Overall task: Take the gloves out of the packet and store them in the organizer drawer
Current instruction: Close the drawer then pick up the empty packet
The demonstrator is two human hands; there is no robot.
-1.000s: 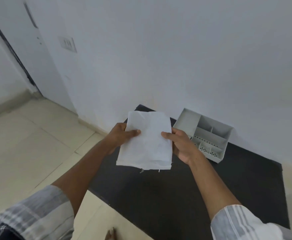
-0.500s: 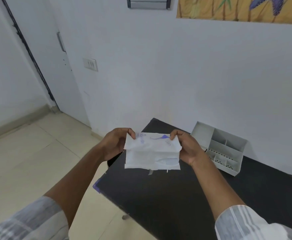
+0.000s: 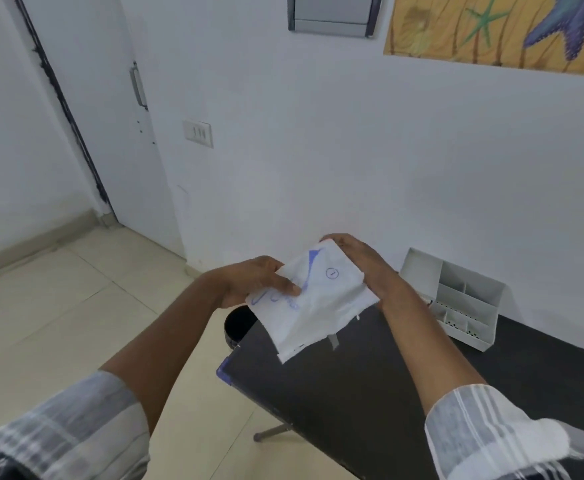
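Your left hand (image 3: 249, 284) pinches the near edge of the flat white paper packet with blue print (image 3: 313, 299), thumb on top; your right hand (image 3: 360, 261) clamps its far corner. That two-sided grip probably readies it for peeling open. It hangs above the black tabletop (image 3: 370, 382). The white plastic compartmented organizer drawer (image 3: 457, 299) waits near your right wrist.

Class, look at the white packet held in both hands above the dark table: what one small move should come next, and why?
Probably peel or tear the packet open along its upper edge. Both hands, left and right, grip it at opposite sides above the table; it looks still closed, with no gloves showing, and the organizer waits beside the right hand.
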